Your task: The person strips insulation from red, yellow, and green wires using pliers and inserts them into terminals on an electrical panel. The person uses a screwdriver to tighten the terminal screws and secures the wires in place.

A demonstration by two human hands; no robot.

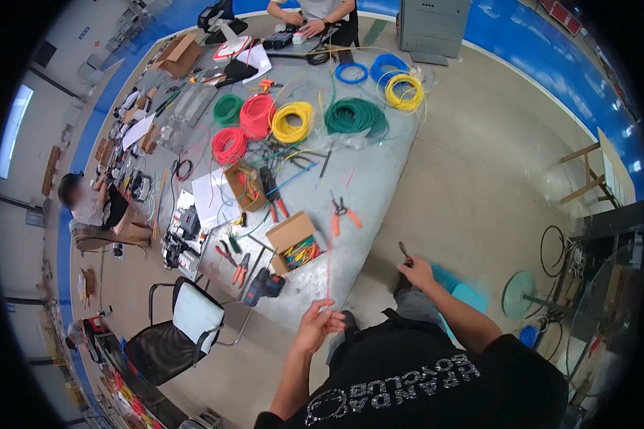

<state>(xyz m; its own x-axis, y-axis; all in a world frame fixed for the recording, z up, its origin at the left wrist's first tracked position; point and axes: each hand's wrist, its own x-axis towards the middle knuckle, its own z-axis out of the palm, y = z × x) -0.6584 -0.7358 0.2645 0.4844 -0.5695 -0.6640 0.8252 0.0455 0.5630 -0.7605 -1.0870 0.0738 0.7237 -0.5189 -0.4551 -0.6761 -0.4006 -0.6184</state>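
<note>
Near the table's front edge, my left hand (318, 325) pinches the end of a thin red wire (329, 268) between thumb and fingers. The wire runs straight away from me over the tabletop. Off to the right, beyond the table edge, my right hand (416, 274) is closed round a pair of pliers (404, 250); only the dark jaws show, and the handles are hidden in my fist. The jaws are apart from the wire. Closest to the wire on the table are orange-handled wire strippers (342, 214) and an open cardboard box (297, 243) with short coloured pieces inside.
Grey table (368, 193) carries red coils (256, 116), yellow coils (292, 121) and green coils (355, 118). A cordless drill (263, 286) lies at the near edge, with pliers (241, 270) beside it. A chair (175, 322) stands left. Co-workers sit across and at left.
</note>
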